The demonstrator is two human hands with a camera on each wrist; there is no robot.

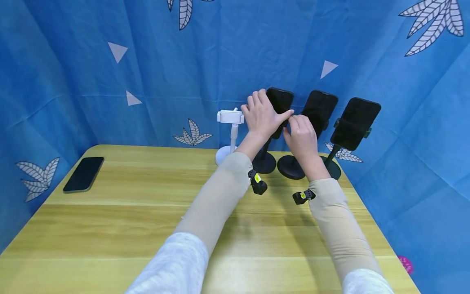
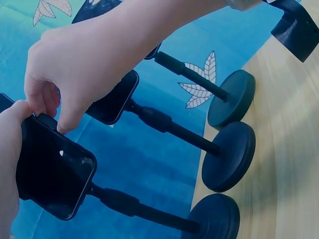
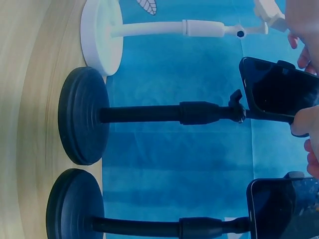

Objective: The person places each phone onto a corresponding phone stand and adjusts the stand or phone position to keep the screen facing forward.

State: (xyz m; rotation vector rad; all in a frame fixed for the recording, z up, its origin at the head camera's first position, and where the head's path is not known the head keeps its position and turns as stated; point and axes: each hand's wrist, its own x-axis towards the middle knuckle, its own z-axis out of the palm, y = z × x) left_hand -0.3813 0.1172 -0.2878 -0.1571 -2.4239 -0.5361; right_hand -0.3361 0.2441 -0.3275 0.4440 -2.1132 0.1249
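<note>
A black phone (image 1: 280, 100) stands tilted in the clamp of a black phone stand (image 1: 264, 162). My left hand (image 1: 261, 116) reaches across its left side, fingers round that edge and thumb stretched over the screen. At the phone's right edge, my right hand (image 1: 302, 134) pinches the clamp (image 2: 47, 121) between thumb and fingers. The two hands nearly meet there. The left hand (image 2: 9, 149) hides part of the phone (image 2: 55, 167) in the left wrist view. In the right wrist view the right thumb (image 3: 301, 122) presses at the clamp's side.
To the left stands a white phone stand (image 1: 230, 117) with a bare clamp. Two more black phones, a nearer one (image 1: 318, 108) and a farther one (image 1: 356, 122), sit in dark stands on the right. Another phone (image 1: 83, 174) lies at the table's left edge. A blue curtain (image 1: 176, 73) hangs behind.
</note>
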